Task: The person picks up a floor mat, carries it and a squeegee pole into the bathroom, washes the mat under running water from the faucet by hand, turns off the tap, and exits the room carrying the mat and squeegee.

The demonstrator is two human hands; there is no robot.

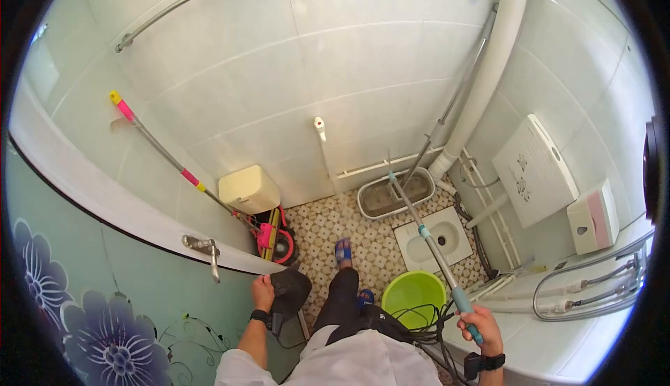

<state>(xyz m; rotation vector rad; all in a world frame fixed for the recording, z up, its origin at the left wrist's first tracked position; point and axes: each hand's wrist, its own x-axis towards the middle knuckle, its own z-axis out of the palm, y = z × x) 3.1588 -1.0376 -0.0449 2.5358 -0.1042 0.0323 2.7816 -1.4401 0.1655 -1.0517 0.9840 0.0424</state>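
Note:
My right hand [480,323] is wrapped around the teal grip of a long-handled mop [438,250]. Its grey pole slopes away to a grey oval bucket [366,206], where the far end meets the bucket; the mop head is not clear. My left hand [263,292] is closed in a fist beside a dark grey object [289,292] of unclear kind, near the door. Whatever that fist may hold is hidden. A lime green basin [405,290] stands on the floor between my legs and my right hand, with black cables partly over it.
A squat toilet [419,246] lies beyond the basin. Another pole [464,79] leans in the far right corner. On the left are a pink-and-yellow mop [164,147], a cream bin [250,189] and a door handle [202,246]. Pipes [558,307] run along the right.

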